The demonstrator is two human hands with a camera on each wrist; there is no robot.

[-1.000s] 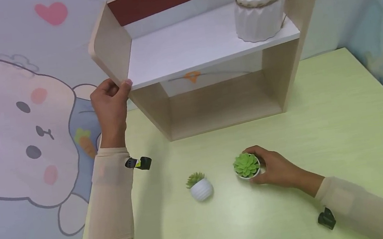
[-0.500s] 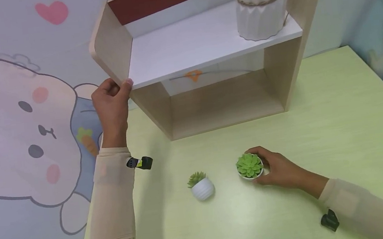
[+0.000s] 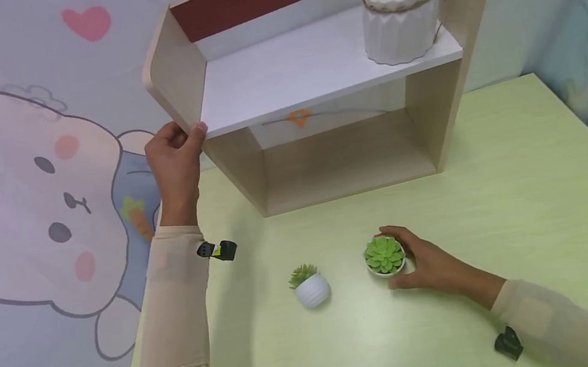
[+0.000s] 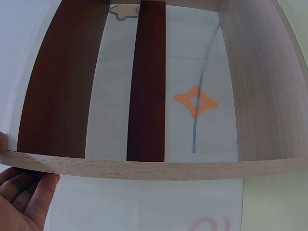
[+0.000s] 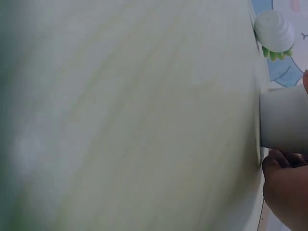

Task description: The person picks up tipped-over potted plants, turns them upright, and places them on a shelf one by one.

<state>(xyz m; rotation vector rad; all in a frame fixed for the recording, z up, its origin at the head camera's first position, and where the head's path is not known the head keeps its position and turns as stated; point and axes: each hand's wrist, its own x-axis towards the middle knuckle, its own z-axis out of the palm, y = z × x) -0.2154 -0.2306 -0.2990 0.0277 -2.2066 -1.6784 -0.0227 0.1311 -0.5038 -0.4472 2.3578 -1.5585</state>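
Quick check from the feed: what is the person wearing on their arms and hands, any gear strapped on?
Both arms wear thin, close-fitting beige sleeves down to the wrist. The left hand and right hand are bare, with no gloves. A small black camera with a yellow mark sits at the left wrist, another black one by the right.

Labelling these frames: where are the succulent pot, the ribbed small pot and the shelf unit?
succulent pot (image 3: 384,255), head view, green rosette.
ribbed small pot (image 3: 312,291), head view, white side.
shelf unit (image 3: 302,67), head view, white middle board.
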